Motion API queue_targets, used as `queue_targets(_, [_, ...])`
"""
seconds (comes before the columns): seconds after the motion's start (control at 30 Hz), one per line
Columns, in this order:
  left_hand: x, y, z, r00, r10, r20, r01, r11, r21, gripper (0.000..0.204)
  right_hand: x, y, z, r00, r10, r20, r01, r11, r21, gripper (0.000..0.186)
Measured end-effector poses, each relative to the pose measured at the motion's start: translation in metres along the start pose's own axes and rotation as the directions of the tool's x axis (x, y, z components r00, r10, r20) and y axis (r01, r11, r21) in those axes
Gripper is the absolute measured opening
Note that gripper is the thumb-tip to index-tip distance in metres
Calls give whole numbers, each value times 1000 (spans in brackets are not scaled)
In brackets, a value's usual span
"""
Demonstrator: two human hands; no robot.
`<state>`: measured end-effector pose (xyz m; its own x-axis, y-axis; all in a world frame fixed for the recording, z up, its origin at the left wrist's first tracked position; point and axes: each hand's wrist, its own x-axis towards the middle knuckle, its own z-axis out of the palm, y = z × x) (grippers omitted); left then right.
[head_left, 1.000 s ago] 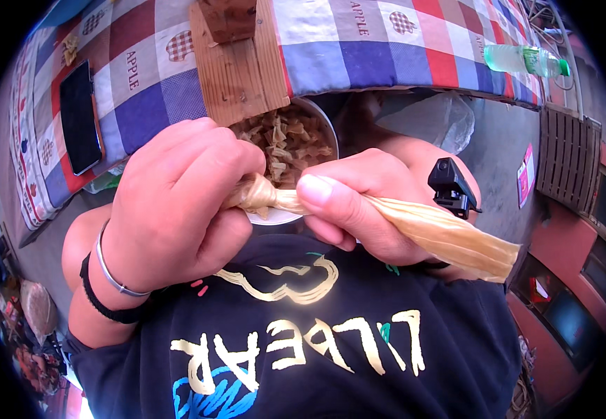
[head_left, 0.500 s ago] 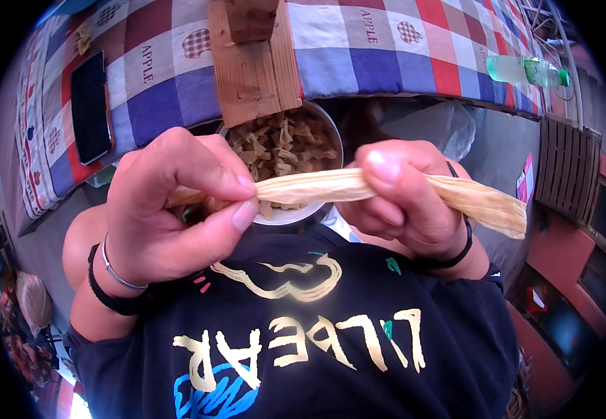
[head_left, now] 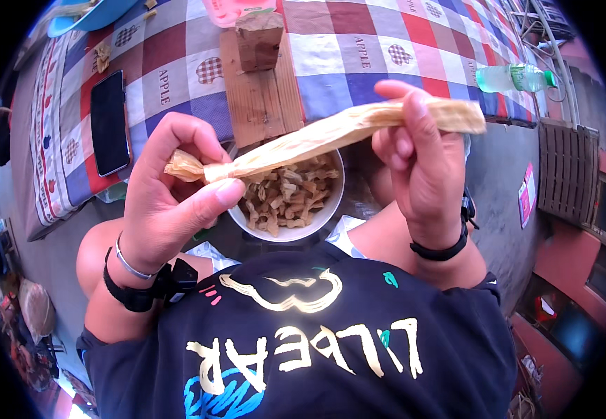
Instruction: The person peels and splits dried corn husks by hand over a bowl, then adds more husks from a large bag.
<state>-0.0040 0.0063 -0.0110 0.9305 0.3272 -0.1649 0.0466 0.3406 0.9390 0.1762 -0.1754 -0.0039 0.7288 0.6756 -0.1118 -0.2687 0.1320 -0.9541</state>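
A long pale-yellow dried strip point(head_left: 303, 140) slants up to the right between my hands, over a white bowl point(head_left: 282, 236) of chopped dried pieces point(head_left: 285, 199). My left hand point(head_left: 173, 199) grips the strip's bunched left end between thumb and fingers. My right hand point(head_left: 421, 160), higher up, is closed around it near the flat right end, with the thumb on top. Both wrists wear dark bands, the left also a silver bangle.
A checked cloth covers the table point(head_left: 338, 63), which holds a wooden board point(head_left: 261, 105) with a block point(head_left: 257, 45), a phone point(head_left: 109, 122), a plastic bottle point(head_left: 512, 78), a blue basin point(head_left: 69, 24) and a pink container point(head_left: 222, 10). A slatted wooden piece point(head_left: 565, 164) stands at right.
My right hand has risen and moved right, tilting the strip from nearly level to slanting upward. The hands are farther apart, and more of the bowl shows beneath.
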Motion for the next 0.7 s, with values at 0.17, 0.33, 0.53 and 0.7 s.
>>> queue_targets(0.17, [-2, -5, -2, 998, -37, 46, 30, 990, 140, 16, 10, -2, -6, 996, -75, 45, 70, 991, 110, 47])
queue_targets(0.33, [-1, -8, 10, 993, 38, 109, -87, 871, 483, 14, 17, -5, -12, 985, -145, -92, 152, 985, 81, 45])
queue_targets(0.53, [-5, -6, 5, 860, 337, 385, -506, 453, 734, 23, 34, -20, -18, 932, -40, 360, -214, 739, 639, 26])
queue_targets(0.7, [-25, 13, -1, 788, 432, 439, -613, 472, 634, 27, 34, -9, -19, 969, 40, 245, -164, 843, 512, 23])
